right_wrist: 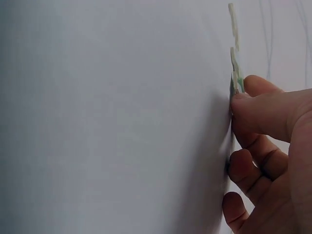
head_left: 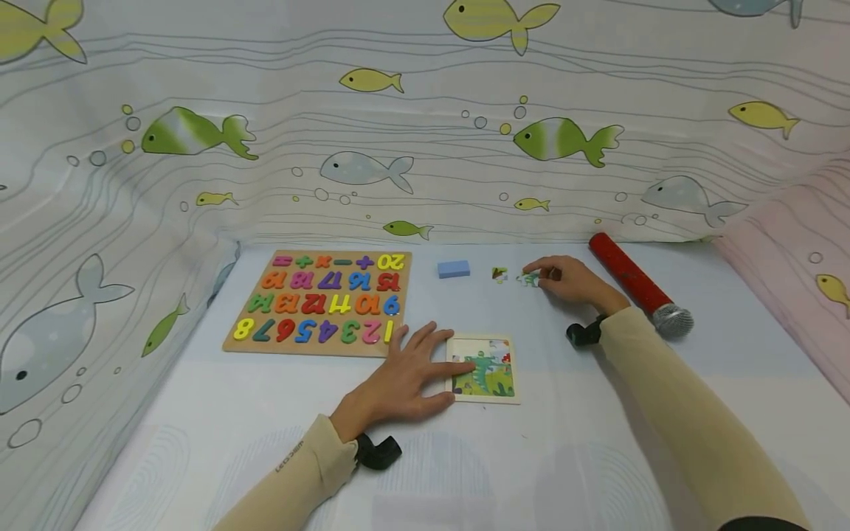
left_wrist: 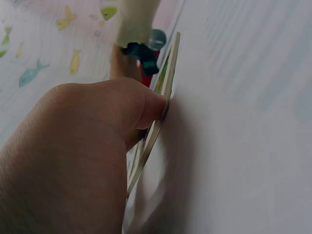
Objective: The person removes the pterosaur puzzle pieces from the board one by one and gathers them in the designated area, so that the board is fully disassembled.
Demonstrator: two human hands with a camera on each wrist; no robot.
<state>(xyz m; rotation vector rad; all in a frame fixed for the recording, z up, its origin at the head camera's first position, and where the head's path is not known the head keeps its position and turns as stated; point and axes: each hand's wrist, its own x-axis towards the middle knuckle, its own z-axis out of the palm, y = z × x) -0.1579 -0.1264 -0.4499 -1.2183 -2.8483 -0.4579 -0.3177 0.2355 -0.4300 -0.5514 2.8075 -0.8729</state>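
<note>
Head view: L hand (head_left: 408, 380) spread wide, index fingertip on pic of sq. wooden puzzle (head_left: 494, 380), thumb by its near L edge, other fingertips reaching toward number board (head_left: 317, 348). Puzzle lies flat on white table (head_left: 571, 457), approx. centre, just R of the board. Pic: teal-green dino, green ground, red bits upper R; pale wood showing upper L. Light wooden frame holds the pcs. Board = tan, full of coloured nos. 1–20 plus math signs, in rows, upside down from this side. R hand (head_left: 574, 280) beyond puzzle, to its R, thumb + index narrowed on small green/white loose pc (head_left: 529, 280); second pc (head_left: 499, 275), dark/green/yellow, just L of it. Blue block (head_left: 454, 269) farther L, betw. pcs and board. Red mic (head_left: 627, 274) w/ silver head lies slantwise R of R hand. L wrist view: thumb tip against puzzle's edge, frame seen nearly side-on, sliver of green inside; other fingers mostly hidden. R arm + mic in bkgd. R wrist view: thumb + forefinger pinch pc, thin pale edge, some green, at table surface; other fingers curled below. Another thin pale edge near, above.
</note>
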